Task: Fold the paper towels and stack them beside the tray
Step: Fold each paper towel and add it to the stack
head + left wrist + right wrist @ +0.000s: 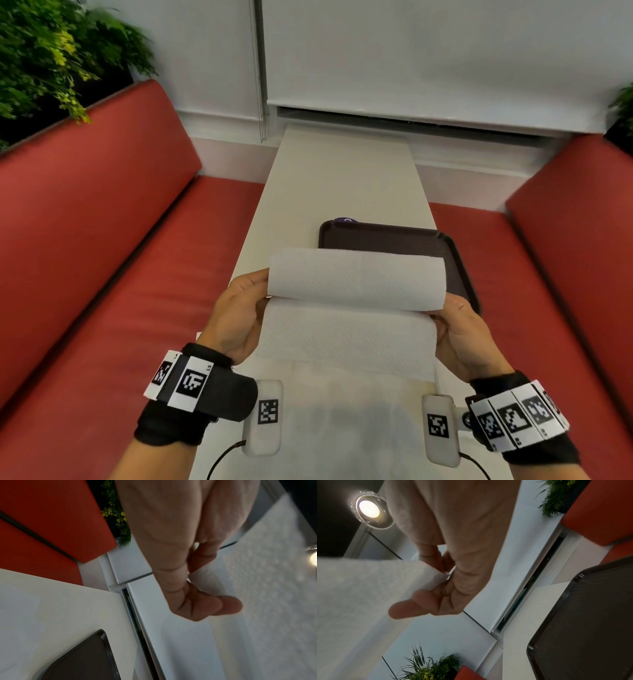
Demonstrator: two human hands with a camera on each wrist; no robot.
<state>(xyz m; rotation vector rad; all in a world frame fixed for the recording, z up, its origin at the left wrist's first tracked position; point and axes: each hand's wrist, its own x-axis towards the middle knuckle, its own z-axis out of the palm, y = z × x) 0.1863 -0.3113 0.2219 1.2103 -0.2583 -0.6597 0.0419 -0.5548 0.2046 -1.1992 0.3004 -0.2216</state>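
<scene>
A white paper towel (pixel 352 301) is held above the near part of the table, its far half curled over toward me in a loose roll. My left hand (pixel 239 308) pinches its left edge and my right hand (pixel 459 329) pinches its right edge. In the right wrist view the towel (pixel 368 588) has its corner pinched between thumb and fingers (pixel 412 607). The left wrist view shows curled fingers (pixel 205 605) against the towel (pixel 257 588). The dark brown tray (pixel 455 250) lies just beyond the towel, on the right side of the table.
The narrow white table (pixel 342 181) runs away from me to a white wall. Red bench seats (pixel 102 257) flank it on both sides. Green plants (pixel 51 51) stand behind the left bench. A small purple object (pixel 346 220) sits at the tray's far edge.
</scene>
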